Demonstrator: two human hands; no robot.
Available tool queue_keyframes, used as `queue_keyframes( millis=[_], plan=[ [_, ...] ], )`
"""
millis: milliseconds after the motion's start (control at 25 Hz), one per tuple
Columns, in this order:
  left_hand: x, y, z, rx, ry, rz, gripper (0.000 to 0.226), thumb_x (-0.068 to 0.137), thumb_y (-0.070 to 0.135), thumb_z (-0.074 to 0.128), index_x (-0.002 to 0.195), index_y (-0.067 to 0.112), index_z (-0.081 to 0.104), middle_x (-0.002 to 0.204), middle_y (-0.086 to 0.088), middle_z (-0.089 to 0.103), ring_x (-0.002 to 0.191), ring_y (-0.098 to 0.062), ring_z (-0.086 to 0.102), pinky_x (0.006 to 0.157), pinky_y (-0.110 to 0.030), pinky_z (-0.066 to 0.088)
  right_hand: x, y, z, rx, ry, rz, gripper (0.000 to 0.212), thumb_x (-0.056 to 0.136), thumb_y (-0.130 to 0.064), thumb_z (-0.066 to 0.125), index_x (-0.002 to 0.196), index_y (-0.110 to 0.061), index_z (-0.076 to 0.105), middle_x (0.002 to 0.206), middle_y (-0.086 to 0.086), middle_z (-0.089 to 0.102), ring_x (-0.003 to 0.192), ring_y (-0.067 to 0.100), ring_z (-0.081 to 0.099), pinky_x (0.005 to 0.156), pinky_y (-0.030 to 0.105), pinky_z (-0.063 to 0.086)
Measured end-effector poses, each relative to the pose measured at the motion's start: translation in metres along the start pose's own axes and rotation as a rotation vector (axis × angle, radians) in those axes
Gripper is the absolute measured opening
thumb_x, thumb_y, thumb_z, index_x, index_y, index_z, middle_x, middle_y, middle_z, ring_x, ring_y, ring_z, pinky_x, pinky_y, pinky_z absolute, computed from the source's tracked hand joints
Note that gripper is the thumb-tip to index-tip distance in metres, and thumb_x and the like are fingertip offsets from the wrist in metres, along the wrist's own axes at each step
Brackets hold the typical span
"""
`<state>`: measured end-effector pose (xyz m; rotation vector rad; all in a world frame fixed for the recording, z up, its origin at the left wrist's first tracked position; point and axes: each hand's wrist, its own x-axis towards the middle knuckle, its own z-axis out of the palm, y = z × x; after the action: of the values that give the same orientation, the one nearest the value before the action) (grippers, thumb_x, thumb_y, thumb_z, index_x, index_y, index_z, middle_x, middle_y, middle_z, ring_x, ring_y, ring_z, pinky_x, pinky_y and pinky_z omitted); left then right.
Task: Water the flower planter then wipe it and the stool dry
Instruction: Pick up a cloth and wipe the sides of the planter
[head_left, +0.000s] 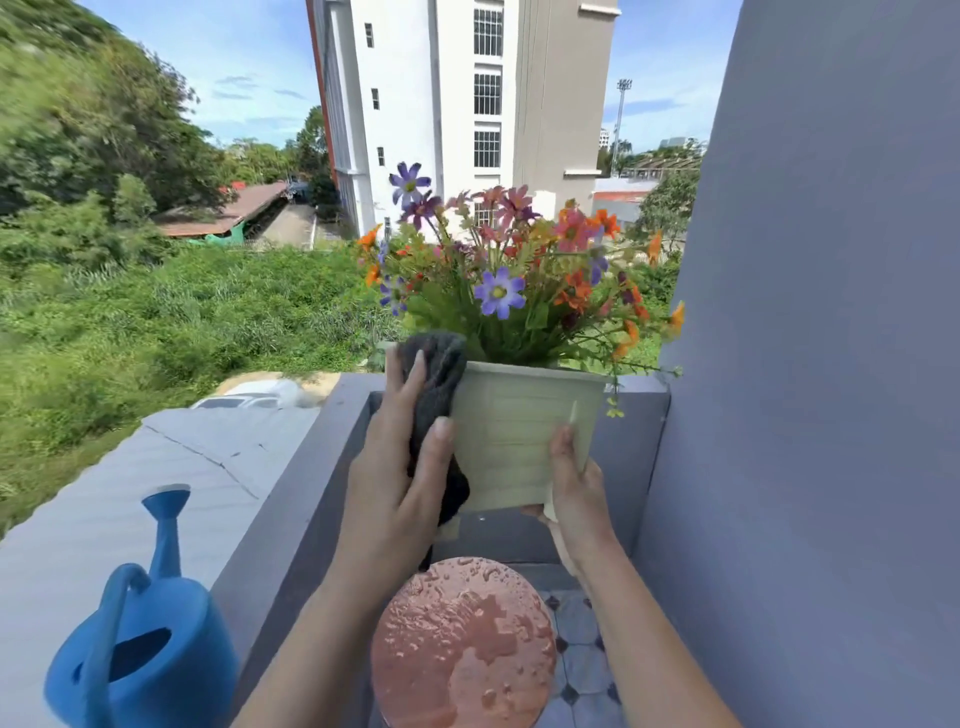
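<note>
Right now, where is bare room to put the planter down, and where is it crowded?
The stool top, straight under the lifted planter, carries nothing but water. The grey ledge is bare from the watering can up to its corner. Crowded: the tiled floor between stool and right wall is only a narrow strip.

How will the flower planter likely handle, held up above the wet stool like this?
Probably top-heavy: the tall flowers spread far wider than the planter, which narrows downward, so it may tip. Likely slippery, since the stool below is beaded with water and the right hand grips only its lower corner.
</note>
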<state>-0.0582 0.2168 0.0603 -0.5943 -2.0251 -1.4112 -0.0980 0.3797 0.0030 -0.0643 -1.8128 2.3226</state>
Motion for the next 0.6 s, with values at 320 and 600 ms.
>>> queue_keyframes(
  millis=[320,600],
  plan=[
    [0.026,-0.038,-0.001,-0.096,0.187,-0.154,0.034,0.097,0.009,0.043,0.121,0.031,0.053,0.134,0.006,0.056,0.128,-0.007,0.047,0.108,-0.029,0.033,-0.013,-0.009,-0.004,-0.048,0.055,0.052,0.079,0.06,-0.084,0.049,0.097,-0.015,0.062,0.126,0.037,0.048,0.117,0.053,0.046,0.079,0.051,0.048],
    [0.022,-0.036,0.008,-0.052,0.23,-0.047,0.045,0.096,0.009,0.04,0.129,0.038,0.047,0.136,0.023,0.045,0.13,0.006,0.04,0.106,-0.016,0.032,-0.015,-0.017,-0.009,0.038,0.096,0.03,0.05,0.08,-0.057,0.042,0.098,-0.015,0.06,0.129,0.029,0.055,0.113,0.042,0.057,0.076,0.033,0.04]
  ],
)
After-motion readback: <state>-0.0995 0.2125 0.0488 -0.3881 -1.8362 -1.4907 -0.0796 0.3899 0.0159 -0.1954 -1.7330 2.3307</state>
